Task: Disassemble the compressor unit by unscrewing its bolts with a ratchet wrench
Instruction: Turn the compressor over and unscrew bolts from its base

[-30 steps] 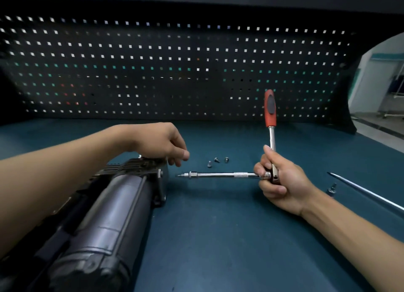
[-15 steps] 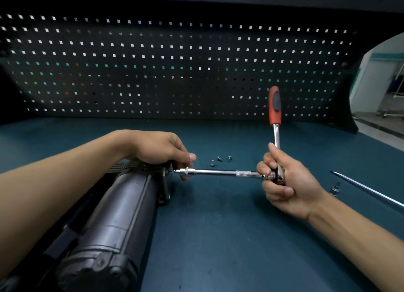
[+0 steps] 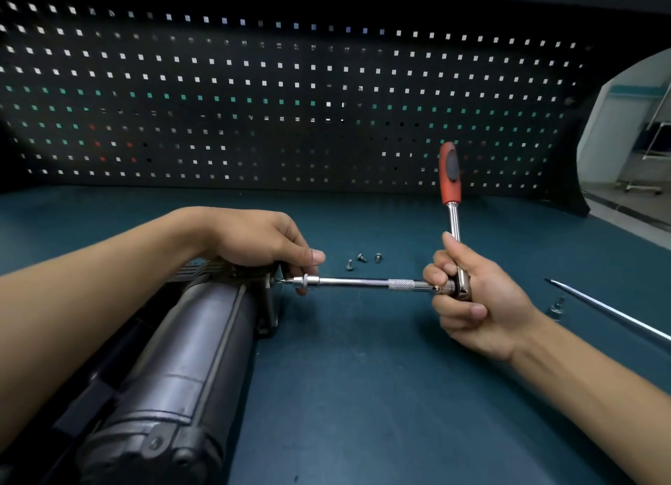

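R hand [image 3: 475,295] grips ratchet wrench [image 3: 450,179] head; L hand [image 3: 261,241] pinches knurled steel ext. bar [image 3: 363,283] at dark cylindrical compressor [image 3: 188,346]. 3 loose screws [image 3: 361,258] behind bar on tabletop [image 3: 363,375].

The dark compressor unit [image 3: 174,368] lay sideways, near left. The red-handled ratchet wrench [image 3: 454,219] stood upright, its chrome extension [image 3: 356,283] level against the unit's far end. Three loose bolts [image 3: 361,257] lay just beyond.

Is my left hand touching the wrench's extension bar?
Touching. The head view shows the left hand pinching the extension bar near its tip, thumb above, finger below.
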`<state>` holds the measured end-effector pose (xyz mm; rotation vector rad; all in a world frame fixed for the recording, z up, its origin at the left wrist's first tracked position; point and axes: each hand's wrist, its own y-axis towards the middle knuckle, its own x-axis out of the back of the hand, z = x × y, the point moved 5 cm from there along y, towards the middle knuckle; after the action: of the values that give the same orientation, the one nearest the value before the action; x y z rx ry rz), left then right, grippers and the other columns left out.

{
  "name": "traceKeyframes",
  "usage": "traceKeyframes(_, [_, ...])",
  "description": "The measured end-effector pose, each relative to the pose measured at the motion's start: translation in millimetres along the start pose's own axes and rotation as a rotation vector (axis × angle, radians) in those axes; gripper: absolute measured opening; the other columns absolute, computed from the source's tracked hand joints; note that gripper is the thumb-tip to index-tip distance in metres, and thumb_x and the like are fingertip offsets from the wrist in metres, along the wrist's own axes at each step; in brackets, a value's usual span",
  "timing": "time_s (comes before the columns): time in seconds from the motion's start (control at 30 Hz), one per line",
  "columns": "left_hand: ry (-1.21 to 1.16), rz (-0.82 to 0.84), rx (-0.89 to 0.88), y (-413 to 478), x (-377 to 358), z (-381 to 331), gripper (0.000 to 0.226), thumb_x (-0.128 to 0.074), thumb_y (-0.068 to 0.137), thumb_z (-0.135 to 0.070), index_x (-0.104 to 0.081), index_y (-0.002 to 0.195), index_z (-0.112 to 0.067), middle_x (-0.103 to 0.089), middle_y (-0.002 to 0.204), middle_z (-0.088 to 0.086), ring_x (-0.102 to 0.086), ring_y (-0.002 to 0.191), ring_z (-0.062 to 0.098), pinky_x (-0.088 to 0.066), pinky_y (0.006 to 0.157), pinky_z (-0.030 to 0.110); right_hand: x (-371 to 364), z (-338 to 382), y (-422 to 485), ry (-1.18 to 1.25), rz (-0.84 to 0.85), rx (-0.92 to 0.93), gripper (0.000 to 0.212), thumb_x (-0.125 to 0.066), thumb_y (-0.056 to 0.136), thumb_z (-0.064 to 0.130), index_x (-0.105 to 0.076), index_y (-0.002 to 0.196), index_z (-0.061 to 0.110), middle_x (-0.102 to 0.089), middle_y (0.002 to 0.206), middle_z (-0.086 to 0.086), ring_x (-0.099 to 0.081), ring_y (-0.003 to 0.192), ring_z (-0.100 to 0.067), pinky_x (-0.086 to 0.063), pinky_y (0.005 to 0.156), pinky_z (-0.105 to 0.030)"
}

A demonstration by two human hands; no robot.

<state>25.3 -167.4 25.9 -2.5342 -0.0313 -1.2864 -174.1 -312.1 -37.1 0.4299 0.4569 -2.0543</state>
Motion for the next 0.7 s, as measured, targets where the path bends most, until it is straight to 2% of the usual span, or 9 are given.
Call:
traceKeyframes(0.13, [0.075, 0.001, 0.012, 1, -2, -2, 0.055, -0.052, 0.079, -0.069, -0.08, 0.089, -0.023, -0.074, 0.085, -0.009, -0.055, 0.073, 0.007, -0.045, 0.079, 0.031, -1, 0, -1, 0.075, -0.007, -0.101, 0.037, -0.056, 0.085, 0.045, -0.044, 0.062, 0.019, -0.048, 0.062, 0.007, -0.027, 0.024, -0.001, -0.007, 0.03, -0.012])
traceKeyframes(0.23, [0.041, 0.003, 0.021, 2, -4, -4, 0.054, -0.053, 0.078, -0.067, -0.079, 0.09, -0.021, -0.076, 0.086, -0.013, -0.058, 0.072, 0.001, -0.046, 0.08, 0.022, 0, 0, -2, 0.1, -0.027, -0.164, 0.035, -0.057, 0.085, 0.04, -0.047, 0.061, 0.017, -0.051, 0.065, 0.006, -0.029, 0.025, -0.001, -0.008, 0.028, -0.012])
traceKeyframes(0.33, [0.033, 0.001, 0.011, 2, -4, -6, 0.053, -0.053, 0.076, -0.067, -0.078, 0.089, -0.023, -0.072, 0.079, -0.019, -0.058, 0.069, -0.005, -0.042, 0.071, 0.01, 1, 2, -3, 0.01, -0.067, -0.16, 0.033, -0.06, 0.084, 0.04, -0.049, 0.063, 0.018, -0.059, 0.07, 0.005, -0.03, 0.028, -0.002, -0.016, 0.026, -0.011])
traceKeyframes(0.43, [0.072, 0.029, -0.008, 1, -4, -7, 0.051, -0.055, 0.075, -0.071, -0.078, 0.089, -0.028, -0.071, 0.083, -0.02, -0.058, 0.076, -0.006, -0.041, 0.079, 0.017, 2, 5, -2, -0.186, -0.164, -0.053, 0.028, -0.063, 0.09, 0.038, -0.052, 0.072, 0.019, -0.073, 0.087, -0.002, -0.036, 0.035, -0.007, -0.024, 0.029, -0.016])
traceKeyframes(0.53, [0.104, 0.07, -0.045, -1, -5, -6, 0.042, -0.064, 0.072, -0.07, -0.078, 0.09, -0.034, -0.072, 0.089, -0.022, -0.059, 0.083, -0.009, -0.04, 0.084, 0.022, 4, 9, -1, -0.432, -0.265, 0.126, 0.026, -0.064, 0.095, 0.037, -0.056, 0.081, 0.016, -0.077, 0.096, -0.006, -0.044, 0.039, -0.011, -0.027, 0.033, -0.017])
traceKeyframes(0.6, [0.124, 0.086, -0.053, -1, -5, -5, 0.041, -0.072, 0.068, -0.069, -0.079, 0.092, -0.036, -0.073, 0.091, -0.02, -0.062, 0.086, -0.007, -0.041, 0.084, 0.023, 6, 12, -1, -0.531, -0.303, 0.237, 0.031, -0.067, 0.092, 0.04, -0.065, 0.068, 0.019, -0.076, 0.092, -0.009, -0.043, 0.039, -0.012, -0.029, 0.034, -0.018])
traceKeyframes(0.7, [0.18, 0.082, -0.046, 0, -4, -3, 0.052, -0.071, 0.062, -0.077, -0.078, 0.094, -0.037, -0.074, 0.095, -0.012, -0.064, 0.096, 0.011, -0.046, 0.091, 0.034, 7, 13, 0, -0.597, -0.325, 0.362, 0.043, -0.068, 0.09, 0.044, -0.069, 0.054, 0.019, -0.067, 0.079, -0.019, -0.042, 0.039, -0.014, -0.033, 0.037, -0.021])
